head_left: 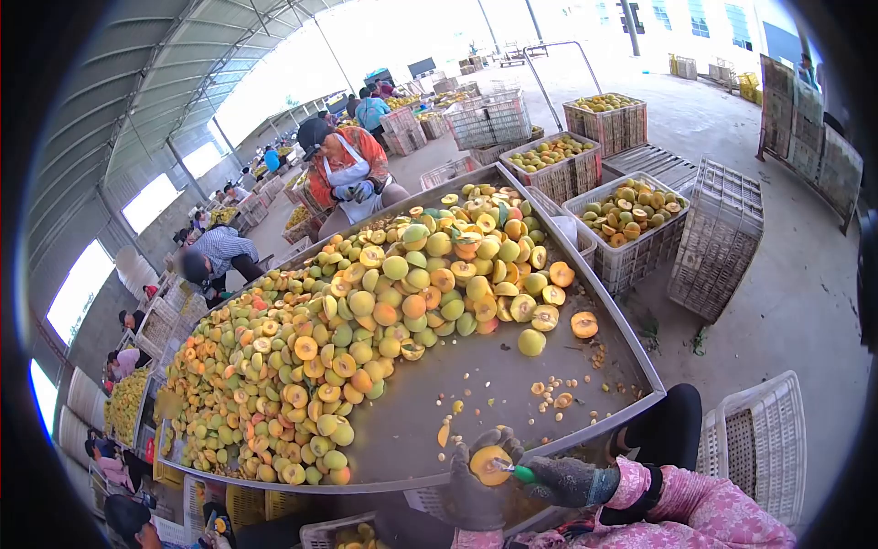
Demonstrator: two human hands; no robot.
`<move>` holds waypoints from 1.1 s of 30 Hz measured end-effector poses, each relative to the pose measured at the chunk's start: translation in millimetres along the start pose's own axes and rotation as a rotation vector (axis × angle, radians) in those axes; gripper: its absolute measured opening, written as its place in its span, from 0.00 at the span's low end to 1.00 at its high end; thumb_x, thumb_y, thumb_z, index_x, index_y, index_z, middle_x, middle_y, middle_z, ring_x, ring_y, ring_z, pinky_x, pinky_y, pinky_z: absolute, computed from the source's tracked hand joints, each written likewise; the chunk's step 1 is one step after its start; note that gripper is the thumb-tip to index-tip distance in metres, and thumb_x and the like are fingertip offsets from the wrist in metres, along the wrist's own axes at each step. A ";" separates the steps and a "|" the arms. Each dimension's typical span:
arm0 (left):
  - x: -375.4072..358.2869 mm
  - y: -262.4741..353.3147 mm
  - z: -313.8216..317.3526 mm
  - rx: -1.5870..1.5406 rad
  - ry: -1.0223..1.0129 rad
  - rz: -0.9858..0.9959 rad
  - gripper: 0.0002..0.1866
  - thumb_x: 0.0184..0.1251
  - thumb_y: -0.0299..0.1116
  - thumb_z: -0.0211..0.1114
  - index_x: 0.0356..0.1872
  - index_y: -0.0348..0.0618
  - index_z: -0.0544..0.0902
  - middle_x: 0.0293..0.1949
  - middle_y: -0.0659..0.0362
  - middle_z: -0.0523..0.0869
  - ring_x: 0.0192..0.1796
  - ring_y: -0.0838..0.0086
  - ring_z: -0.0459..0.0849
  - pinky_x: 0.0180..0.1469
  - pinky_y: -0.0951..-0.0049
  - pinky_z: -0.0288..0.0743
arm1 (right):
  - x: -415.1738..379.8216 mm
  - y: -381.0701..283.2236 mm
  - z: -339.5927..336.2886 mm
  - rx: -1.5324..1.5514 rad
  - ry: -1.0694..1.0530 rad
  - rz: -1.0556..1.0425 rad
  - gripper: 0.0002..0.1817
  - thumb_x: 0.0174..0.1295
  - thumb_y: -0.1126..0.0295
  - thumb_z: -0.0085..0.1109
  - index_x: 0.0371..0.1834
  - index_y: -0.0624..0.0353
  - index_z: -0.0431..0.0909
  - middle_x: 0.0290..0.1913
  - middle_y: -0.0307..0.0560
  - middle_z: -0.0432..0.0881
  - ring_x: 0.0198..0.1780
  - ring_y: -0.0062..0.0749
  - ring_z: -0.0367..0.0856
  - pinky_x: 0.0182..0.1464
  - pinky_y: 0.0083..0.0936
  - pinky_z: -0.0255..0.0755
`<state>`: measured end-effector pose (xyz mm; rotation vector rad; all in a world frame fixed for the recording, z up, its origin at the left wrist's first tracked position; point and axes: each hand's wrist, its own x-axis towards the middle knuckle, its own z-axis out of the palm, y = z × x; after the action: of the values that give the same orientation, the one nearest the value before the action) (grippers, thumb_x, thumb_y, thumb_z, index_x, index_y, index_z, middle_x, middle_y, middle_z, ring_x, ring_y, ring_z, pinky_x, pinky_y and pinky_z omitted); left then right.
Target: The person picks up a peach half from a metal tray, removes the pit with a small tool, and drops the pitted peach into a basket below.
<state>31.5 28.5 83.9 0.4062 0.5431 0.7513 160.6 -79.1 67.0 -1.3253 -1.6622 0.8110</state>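
Note:
Near the tray's front edge my left hand (465,494), in a dark grey glove, holds a halved orange fruit (490,465) with its cut face up. My right hand (569,482), gloved too, is closed round the green handle of a small tool (523,474), whose metal tip touches the cut face. Behind both hands a large metal tray (430,393) bears a heap of yellow-green and orange fruit (366,311), some whole, some halved. Loose pits (549,395) and a few fruit pieces lie on the tray's right part.
Crates of fruit (626,215) stand beyond the tray's right edge, near a stack of crates (718,242). A white crate (757,448) is at my right. Across the tray sits a co-worker in an orange top (352,174). More people and crates line the left.

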 end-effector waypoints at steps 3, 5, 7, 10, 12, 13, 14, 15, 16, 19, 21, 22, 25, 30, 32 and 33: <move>-4.7 -4.1 -1.2 0.120 -0.052 0.057 0.27 0.74 0.46 0.35 0.47 0.29 0.74 0.49 0.41 0.78 0.51 0.56 0.78 0.57 0.55 0.72 | 2.4 3.6 14.3 -0.025 0.024 0.146 0.26 0.65 0.68 0.47 0.67 0.59 0.58 0.45 0.57 0.77 0.44 0.48 0.80 0.44 0.36 0.73; -7.8 -5.7 0.6 0.206 -0.055 0.109 0.27 0.75 0.45 0.34 0.46 0.29 0.74 0.48 0.41 0.78 0.50 0.56 0.78 0.57 0.56 0.73 | 2.9 8.4 20.2 0.022 0.066 0.243 0.29 0.66 0.65 0.46 0.70 0.58 0.54 0.45 0.59 0.78 0.43 0.49 0.80 0.43 0.38 0.73; -9.5 -4.8 4.3 0.252 -0.061 0.186 0.25 0.75 0.42 0.33 0.45 0.29 0.74 0.47 0.40 0.78 0.50 0.57 0.78 0.56 0.58 0.74 | 5.9 7.4 18.2 -0.187 -0.006 0.229 0.32 0.67 0.62 0.44 0.72 0.58 0.48 0.44 0.60 0.78 0.41 0.51 0.81 0.41 0.39 0.74; -20.4 -4.9 22.9 0.525 0.023 0.353 0.25 0.75 0.42 0.33 0.44 0.29 0.74 0.47 0.41 0.78 0.50 0.58 0.79 0.56 0.60 0.74 | 10.2 -2.9 17.7 -0.232 -0.030 0.390 0.32 0.66 0.63 0.45 0.71 0.59 0.48 0.42 0.59 0.79 0.38 0.51 0.82 0.41 0.39 0.74; -16.8 -4.1 15.8 0.421 0.016 0.312 0.21 0.74 0.39 0.37 0.44 0.29 0.74 0.46 0.42 0.78 0.50 0.58 0.79 0.55 0.61 0.75 | 9.1 12.3 24.6 -0.166 -0.014 0.328 0.32 0.66 0.64 0.45 0.71 0.60 0.48 0.41 0.59 0.79 0.37 0.50 0.82 0.40 0.39 0.74; -15.1 -4.8 11.0 0.318 0.010 0.273 0.18 0.73 0.36 0.42 0.44 0.29 0.74 0.46 0.43 0.79 0.50 0.57 0.79 0.55 0.62 0.75 | 7.6 23.2 30.2 -0.100 0.003 0.263 0.32 0.65 0.65 0.46 0.71 0.60 0.49 0.41 0.59 0.79 0.37 0.49 0.82 0.40 0.38 0.74; -13.6 -6.6 5.6 0.316 0.012 0.270 0.18 0.73 0.36 0.42 0.44 0.29 0.74 0.46 0.43 0.79 0.50 0.57 0.79 0.55 0.62 0.75 | 6.0 33.8 37.2 -0.100 0.001 0.267 0.32 0.65 0.65 0.46 0.71 0.60 0.49 0.41 0.59 0.79 0.37 0.49 0.82 0.40 0.38 0.74; -12.3 -8.2 0.5 0.476 0.022 0.334 0.14 0.70 0.33 0.48 0.44 0.29 0.74 0.45 0.45 0.79 0.49 0.59 0.80 0.54 0.63 0.75 | 4.6 44.8 44.6 -0.077 0.006 0.262 0.33 0.64 0.64 0.47 0.71 0.62 0.48 0.40 0.60 0.78 0.37 0.50 0.81 0.40 0.39 0.73; -11.7 -9.2 -3.2 0.637 0.031 0.397 0.12 0.66 0.30 0.55 0.43 0.30 0.74 0.44 0.46 0.79 0.48 0.60 0.81 0.54 0.64 0.76 | 3.3 55.1 49.9 -0.054 0.013 0.257 0.34 0.63 0.63 0.48 0.70 0.64 0.48 0.40 0.61 0.78 0.37 0.52 0.81 0.41 0.40 0.73; -17.1 -4.9 2.2 0.904 0.059 0.481 0.14 0.54 0.25 0.64 0.41 0.32 0.75 0.41 0.50 0.81 0.46 0.64 0.83 0.51 0.67 0.76 | -3.6 77.1 52.2 -0.262 -0.049 -0.031 0.34 0.60 0.63 0.50 0.67 0.68 0.52 0.41 0.62 0.77 0.41 0.54 0.79 0.45 0.41 0.71; -13.1 -0.6 -12.0 1.190 -0.007 0.644 0.10 0.60 0.27 0.59 0.41 0.32 0.76 0.38 0.51 0.83 0.43 0.66 0.83 0.48 0.69 0.77 | -2.5 50.4 38.6 -0.313 -0.129 0.051 0.33 0.60 0.62 0.50 0.65 0.70 0.54 0.42 0.63 0.76 0.44 0.55 0.78 0.47 0.42 0.71; -12.9 2.1 -15.4 1.477 -0.075 0.808 0.10 0.65 0.28 0.53 0.40 0.32 0.77 0.35 0.52 0.84 0.40 0.68 0.84 0.45 0.71 0.78 | -1.4 36.5 34.6 -0.361 -0.210 0.130 0.32 0.59 0.61 0.50 0.62 0.71 0.56 0.43 0.63 0.75 0.46 0.55 0.77 0.49 0.43 0.70; -18.5 6.7 -11.6 1.358 -0.080 0.614 0.11 0.56 0.28 0.61 0.40 0.34 0.77 0.36 0.53 0.85 0.40 0.68 0.84 0.44 0.70 0.77 | 6.2 18.9 39.8 -0.563 -0.186 0.260 0.29 0.61 0.61 0.48 0.61 0.70 0.57 0.44 0.62 0.75 0.50 0.51 0.76 0.53 0.43 0.68; -15.7 1.8 -30.6 1.415 -0.047 0.692 0.13 0.55 0.29 0.63 0.41 0.34 0.76 0.36 0.52 0.85 0.39 0.67 0.85 0.42 0.71 0.78 | 1.8 64.7 65.5 -0.943 -0.142 -0.146 0.29 0.63 0.65 0.44 0.65 0.69 0.55 0.46 0.56 0.75 0.50 0.43 0.75 0.53 0.40 0.69; -18.5 3.0 -19.4 1.494 -0.043 0.793 0.13 0.56 0.29 0.62 0.41 0.34 0.76 0.36 0.52 0.85 0.38 0.67 0.85 0.42 0.72 0.79 | 1.9 71.9 70.5 -1.218 0.088 -0.337 0.28 0.63 0.68 0.43 0.66 0.68 0.56 0.46 0.53 0.75 0.49 0.40 0.75 0.53 0.38 0.70; -17.9 0.8 -17.9 1.273 -0.010 0.634 0.12 0.57 0.29 0.62 0.41 0.34 0.75 0.36 0.51 0.85 0.38 0.68 0.85 0.42 0.72 0.79 | 4.3 78.2 74.2 -1.167 -0.003 -0.431 0.26 0.64 0.69 0.42 0.65 0.67 0.58 0.45 0.50 0.75 0.46 0.37 0.75 0.50 0.33 0.71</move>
<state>9.6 18.7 75.8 1.8231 0.8588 0.9270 127.0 -55.8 -32.8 -1.5360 -2.4100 -0.5368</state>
